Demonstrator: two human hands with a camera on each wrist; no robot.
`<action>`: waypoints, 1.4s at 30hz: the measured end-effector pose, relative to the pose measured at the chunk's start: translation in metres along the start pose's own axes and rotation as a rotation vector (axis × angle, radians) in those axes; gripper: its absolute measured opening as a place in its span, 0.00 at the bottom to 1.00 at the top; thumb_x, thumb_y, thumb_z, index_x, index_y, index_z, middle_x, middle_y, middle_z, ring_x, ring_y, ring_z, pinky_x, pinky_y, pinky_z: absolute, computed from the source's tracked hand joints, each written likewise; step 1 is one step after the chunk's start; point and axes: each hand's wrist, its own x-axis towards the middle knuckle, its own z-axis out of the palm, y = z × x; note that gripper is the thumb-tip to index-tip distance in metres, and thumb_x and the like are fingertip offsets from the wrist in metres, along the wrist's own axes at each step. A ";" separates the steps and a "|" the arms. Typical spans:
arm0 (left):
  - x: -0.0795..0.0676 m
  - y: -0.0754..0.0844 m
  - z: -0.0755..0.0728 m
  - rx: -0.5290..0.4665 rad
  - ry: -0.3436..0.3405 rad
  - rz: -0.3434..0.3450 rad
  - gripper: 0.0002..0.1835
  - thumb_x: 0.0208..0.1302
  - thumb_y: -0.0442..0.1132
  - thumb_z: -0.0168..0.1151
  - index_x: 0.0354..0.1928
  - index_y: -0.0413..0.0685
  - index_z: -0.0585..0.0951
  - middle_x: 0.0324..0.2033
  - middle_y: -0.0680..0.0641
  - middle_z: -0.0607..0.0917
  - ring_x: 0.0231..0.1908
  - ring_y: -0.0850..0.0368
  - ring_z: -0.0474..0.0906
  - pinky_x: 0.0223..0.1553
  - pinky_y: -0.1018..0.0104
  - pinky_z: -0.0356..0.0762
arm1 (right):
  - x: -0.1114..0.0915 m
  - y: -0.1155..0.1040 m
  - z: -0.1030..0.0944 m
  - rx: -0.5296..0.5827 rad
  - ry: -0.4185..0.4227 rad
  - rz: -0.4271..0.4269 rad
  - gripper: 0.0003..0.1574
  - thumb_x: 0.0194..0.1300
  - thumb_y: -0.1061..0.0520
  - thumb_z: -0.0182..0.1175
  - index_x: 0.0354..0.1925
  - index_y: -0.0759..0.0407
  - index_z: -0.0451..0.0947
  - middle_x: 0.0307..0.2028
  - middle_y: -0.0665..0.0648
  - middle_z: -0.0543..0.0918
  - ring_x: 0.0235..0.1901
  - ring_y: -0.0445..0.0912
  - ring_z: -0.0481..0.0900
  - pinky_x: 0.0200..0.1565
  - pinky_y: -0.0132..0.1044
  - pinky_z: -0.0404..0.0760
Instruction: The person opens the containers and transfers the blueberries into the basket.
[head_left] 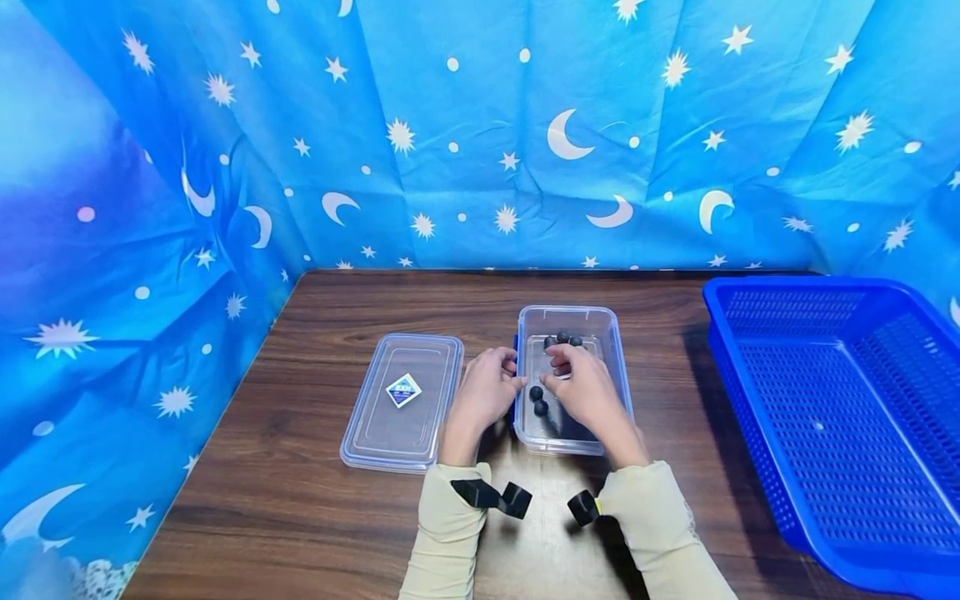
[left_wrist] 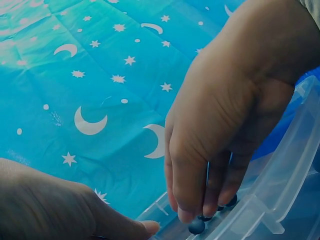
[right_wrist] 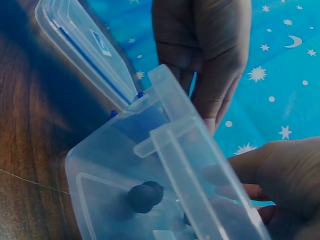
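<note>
A clear plastic container (head_left: pixel 570 433) stands on the table with several small black balls inside. Two of the balls (head_left: pixel 538 401) lie together near its left wall, and more (head_left: pixel 562 337) sit toward the far end. My left hand (head_left: pixel 486 387) holds the left wall, thumb at the rim; its other fingertips are partly hidden. Inside the container, my right hand (head_left: pixel 588 385) reaches down with thumb and fingers apart. In the left wrist view, the right hand's fingertips (left_wrist: pixel 186 216) are close against a black ball (left_wrist: pixel 196 226). The right wrist view shows two balls (right_wrist: pixel 145 196) through the clear wall.
Left of the container lies its clear lid (head_left: pixel 375 437) with a blue-edged rim and a diamond label. At the right stands a large blue plastic basket (head_left: pixel 772 492). A blue cloth (head_left: pixel 465 100) with moons and stars hangs behind the wooden table (head_left: pixel 300 508).
</note>
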 end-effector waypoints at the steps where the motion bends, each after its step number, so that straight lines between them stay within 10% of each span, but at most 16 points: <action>1: 0.000 0.000 0.000 0.000 -0.001 -0.001 0.19 0.58 0.34 0.66 0.52 0.36 0.78 0.39 0.44 0.82 0.39 0.53 0.81 0.45 0.62 0.78 | 0.000 0.000 0.001 -0.007 -0.002 -0.002 0.25 0.57 0.62 0.65 0.54 0.67 0.76 0.43 0.64 0.82 0.43 0.54 0.82 0.48 0.47 0.78; 42: 0.000 -0.005 -0.002 0.008 -0.002 0.019 0.19 0.59 0.34 0.66 0.51 0.36 0.78 0.38 0.44 0.81 0.38 0.52 0.78 0.44 0.61 0.76 | 0.007 -0.003 0.024 -0.199 -0.104 -0.040 0.21 0.53 0.66 0.64 0.48 0.66 0.78 0.33 0.59 0.86 0.38 0.53 0.83 0.44 0.49 0.77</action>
